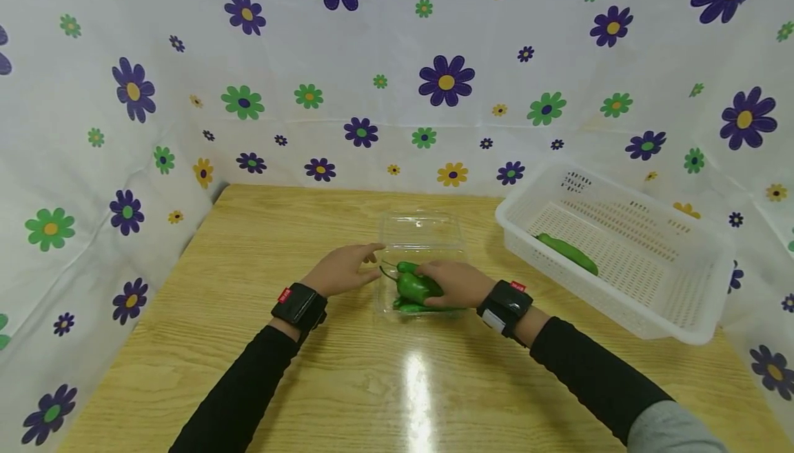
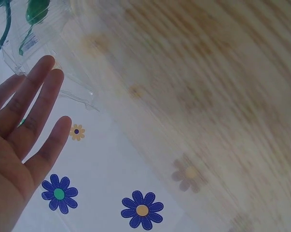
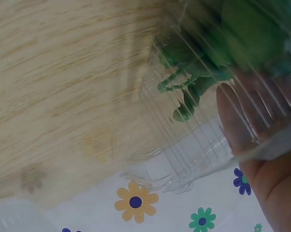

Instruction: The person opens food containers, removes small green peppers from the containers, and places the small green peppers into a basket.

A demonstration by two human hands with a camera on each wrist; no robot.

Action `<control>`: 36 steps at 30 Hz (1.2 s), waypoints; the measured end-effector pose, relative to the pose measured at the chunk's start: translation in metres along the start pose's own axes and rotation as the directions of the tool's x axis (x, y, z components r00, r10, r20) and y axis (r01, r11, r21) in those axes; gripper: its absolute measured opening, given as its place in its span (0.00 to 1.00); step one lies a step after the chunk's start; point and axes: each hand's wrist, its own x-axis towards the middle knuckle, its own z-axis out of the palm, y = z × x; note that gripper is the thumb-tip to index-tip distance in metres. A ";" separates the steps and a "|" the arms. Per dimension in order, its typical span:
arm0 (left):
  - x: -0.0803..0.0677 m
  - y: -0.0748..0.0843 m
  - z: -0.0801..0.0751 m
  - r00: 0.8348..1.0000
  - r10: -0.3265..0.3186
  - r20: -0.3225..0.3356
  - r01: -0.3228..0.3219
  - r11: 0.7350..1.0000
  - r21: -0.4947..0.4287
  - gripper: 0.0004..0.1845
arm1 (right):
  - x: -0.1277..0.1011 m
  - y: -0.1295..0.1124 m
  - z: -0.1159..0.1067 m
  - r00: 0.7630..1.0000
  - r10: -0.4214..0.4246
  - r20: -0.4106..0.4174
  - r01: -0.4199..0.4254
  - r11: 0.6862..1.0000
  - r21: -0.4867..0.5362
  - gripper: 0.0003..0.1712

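A clear plastic clamshell box [image 1: 423,234] lies open at the table's middle with several green peppers in its near half. My right hand [image 1: 437,279] reaches into it and curls round one green pepper [image 1: 412,287]. My left hand [image 1: 367,264] has straight fingers resting against the box's left edge. In the left wrist view the left hand's fingers [image 2: 36,108] lie straight beside the clear box [image 2: 48,46]. Through the ribbed plastic in the right wrist view I see green peppers [image 3: 217,53] and one of my right hand's fingers [image 3: 239,121].
A white slotted basket [image 1: 589,294] stands tilted at the right of the wooden table [image 1: 310,384], with one long green pepper [image 1: 567,252] in it. Flowered cloth walls [image 1: 446,81] close in the back and both sides.
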 end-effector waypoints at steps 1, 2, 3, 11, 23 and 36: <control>0.000 0.000 0.000 1.000 0.002 -0.002 -0.002 1.000 0.000 0.31 | 0.000 0.000 0.000 1.000 0.001 -0.001 -0.001 1.000 0.005 0.32; 0.000 0.000 0.000 1.000 0.005 -0.003 -0.005 1.000 0.003 0.31 | 0.000 0.000 0.001 1.000 0.002 -0.004 -0.002 1.000 0.007 0.32; 0.000 0.001 -0.001 1.000 0.006 -0.006 -0.006 1.000 0.004 0.31 | 0.001 0.000 0.001 1.000 0.003 -0.006 -0.003 1.000 0.011 0.32; 0.000 0.002 -0.002 1.000 0.023 -0.013 -0.022 0.999 0.033 0.31 | -0.001 -0.002 0.000 0.999 -0.007 -0.042 0.009 0.999 0.051 0.31; 0.000 0.004 -0.005 1.000 0.015 0.001 -0.015 0.999 0.038 0.32 | -0.002 -0.003 -0.004 0.998 -0.008 -0.060 0.012 0.997 0.073 0.27; 0.000 0.003 -0.004 1.000 0.016 0.000 -0.016 0.999 0.030 0.31 | -0.001 0.001 -0.006 0.997 -0.008 -0.074 0.014 0.997 0.078 0.28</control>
